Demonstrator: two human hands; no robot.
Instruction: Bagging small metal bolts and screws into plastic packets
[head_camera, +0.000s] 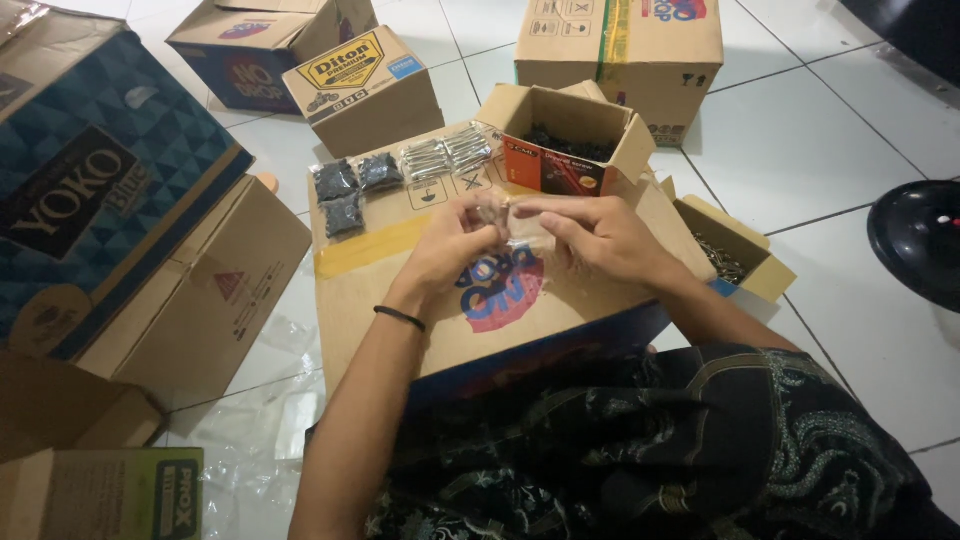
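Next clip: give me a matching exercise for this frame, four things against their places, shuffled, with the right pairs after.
Things:
1. small clear plastic bag
2. packets of dark screws
3. packets of silvery screws
4. open orange box of dark screws

Places:
A. at the far right of the big carton's top, flaps up
B. pinched between the left hand and the right hand
C. at the far left of the carton top
D. at the far edge, between the dark packets and the orange box

Pairs: 1-B, 2-C, 3-D, 4-A
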